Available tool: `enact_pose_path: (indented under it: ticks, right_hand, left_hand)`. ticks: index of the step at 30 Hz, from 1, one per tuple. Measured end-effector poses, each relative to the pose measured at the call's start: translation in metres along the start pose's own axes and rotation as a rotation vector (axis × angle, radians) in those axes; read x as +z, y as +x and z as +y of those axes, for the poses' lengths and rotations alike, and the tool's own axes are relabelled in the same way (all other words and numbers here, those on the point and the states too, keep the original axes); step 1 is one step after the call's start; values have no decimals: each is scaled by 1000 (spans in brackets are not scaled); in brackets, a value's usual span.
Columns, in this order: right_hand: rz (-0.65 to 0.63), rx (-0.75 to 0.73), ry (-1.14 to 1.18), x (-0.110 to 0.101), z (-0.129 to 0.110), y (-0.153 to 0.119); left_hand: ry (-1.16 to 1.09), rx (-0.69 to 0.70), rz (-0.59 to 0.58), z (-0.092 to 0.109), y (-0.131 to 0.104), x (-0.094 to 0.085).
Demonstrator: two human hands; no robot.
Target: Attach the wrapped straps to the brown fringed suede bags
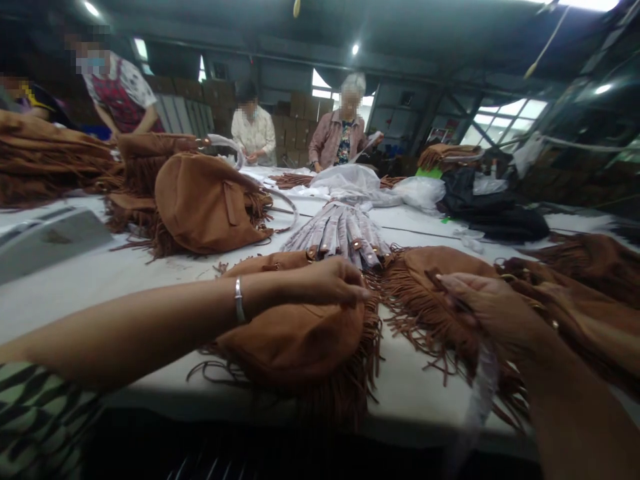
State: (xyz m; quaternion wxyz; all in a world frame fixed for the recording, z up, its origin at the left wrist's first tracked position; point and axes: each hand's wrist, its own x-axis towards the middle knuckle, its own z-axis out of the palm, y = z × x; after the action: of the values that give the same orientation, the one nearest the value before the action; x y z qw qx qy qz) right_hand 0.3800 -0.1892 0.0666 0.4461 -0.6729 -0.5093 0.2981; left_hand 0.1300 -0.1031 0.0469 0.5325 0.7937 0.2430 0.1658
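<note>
A brown suede-like bag with fringe [300,340] lies on the table in front of me. My left hand [330,283] is above it, fingers pinched together near its upper right edge; whatever they hold is hidden. My right hand [485,307] grips a bag strap, its dark brown end showing at the fingertips. Below that hand hangs the strap's pale, see-through wrapping [480,393], blurred. Behind the right hand lies another fringed bag [445,260]. Between the bags and the far side, a fanned bundle of wrapped straps [345,230] shows metal studs at its near ends.
More brown bags [205,200] stand at the left on the white table [410,373]. A grey plastic bin [50,240] is at the left edge. Clear plastic [345,180] and black cloth [490,207] lie farther back. Several people work across the table.
</note>
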Motion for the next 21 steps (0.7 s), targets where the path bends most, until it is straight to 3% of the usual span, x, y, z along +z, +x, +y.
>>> enact_pose_path:
  ticks: [5, 10, 12, 16, 21]
  right_hand:
    - [-28, -69, -168, 35, 27, 45]
    - [-124, -181, -256, 83, 42, 77]
    - [-213, -261, -299, 100, 42, 84]
    - [-407, -384, -417, 125, 42, 88]
    - [-573, -385, -601, 121, 47, 81]
  left_hand:
    - [430, -193, 334, -32, 43, -46]
    - [625, -334, 565, -68, 54, -82]
    - [626, -390, 539, -80, 53, -96]
    - [482, -457, 278, -94, 51, -118]
    - [347, -471, 17, -95, 47, -126]
